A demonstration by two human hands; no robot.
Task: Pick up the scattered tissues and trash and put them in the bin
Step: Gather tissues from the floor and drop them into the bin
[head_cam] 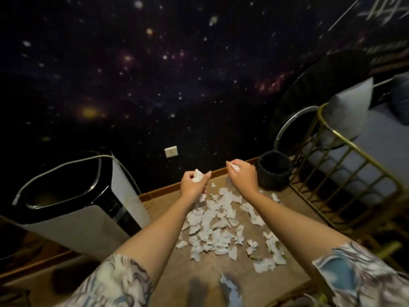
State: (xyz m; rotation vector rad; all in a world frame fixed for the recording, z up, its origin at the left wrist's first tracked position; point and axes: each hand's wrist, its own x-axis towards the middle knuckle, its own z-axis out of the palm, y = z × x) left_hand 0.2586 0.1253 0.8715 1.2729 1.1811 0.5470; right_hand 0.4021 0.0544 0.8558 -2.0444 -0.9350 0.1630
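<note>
Two patterned sleeves (115, 282) right up close, one low on each side. Bare arms reaching out from them, over the floor (254, 284).

Left hand (192, 182) up in the air, fingers curled round a small white tissue scrap (197, 175). Right hand (242, 173) up too, pinching another little white scrap (234, 166) at the fingertips. Both hands busy, neither one wide.

Below the hands, a big mess of torn tissues (219, 229) lying all over the brown floor. One more bit (229, 286) close to the feet, blurry. Some darker bits mixed in on the right, too small to tell what.

Small dark bin (273, 171) by the wall, just past the right hand. Nearer to the right hand than to the left. Nothing to see inside, too dark.

Tall black and white machine (73, 202) on the left. Gold rail (345, 156) and a bed with a pillow (349, 107) on the right. Starry wall (155, 74) behind, with a white socket (171, 151).

Tissues likely very light and soft, easy to squash and easy to rip. Probably no good grabbing one flat, better to pinch a crumpled edge or scoop a bunch into a ball. Could float away if dropped from high, so best to let go low over the bin.
</note>
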